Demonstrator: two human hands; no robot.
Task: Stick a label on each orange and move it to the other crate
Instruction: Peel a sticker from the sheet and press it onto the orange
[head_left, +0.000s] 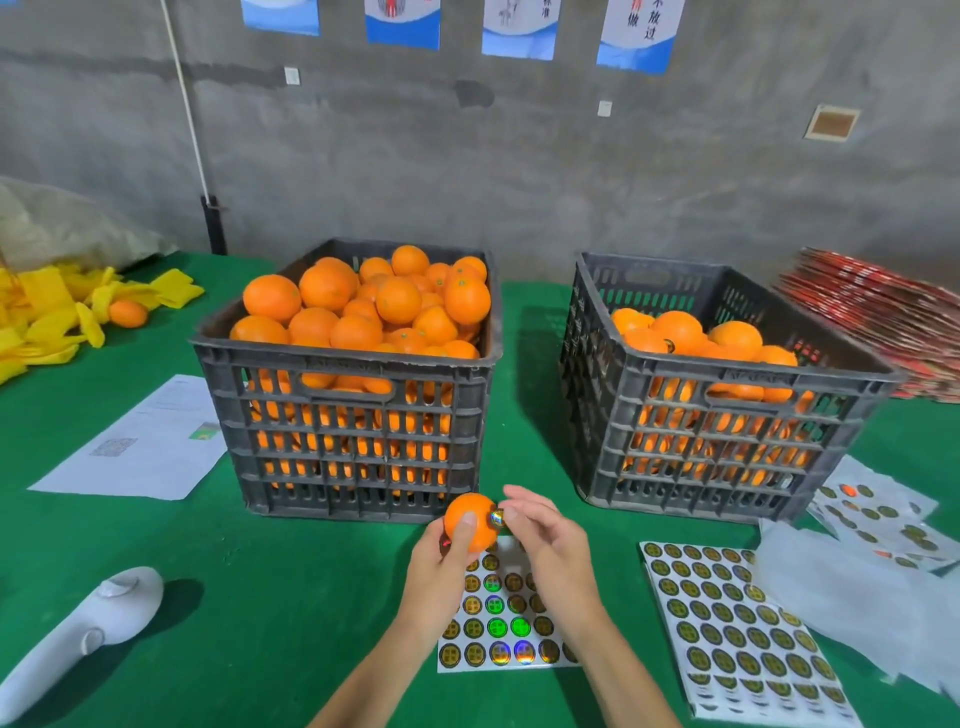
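A green cloth (130, 545) is covering the table; a white handheld device (78, 631) is lying at the near left, and a printed sheet of paper (140, 441) is lying beyond it; yellow foam sleeves (47, 317) are piling up at the far left; folded red cartons (878, 312) are stacking at the far right — posters (519, 26) are hanging on the grey wall (519, 156) behind.

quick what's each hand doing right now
Left hand: grips the orange.
Right hand: fingertips press a round label onto that orange.
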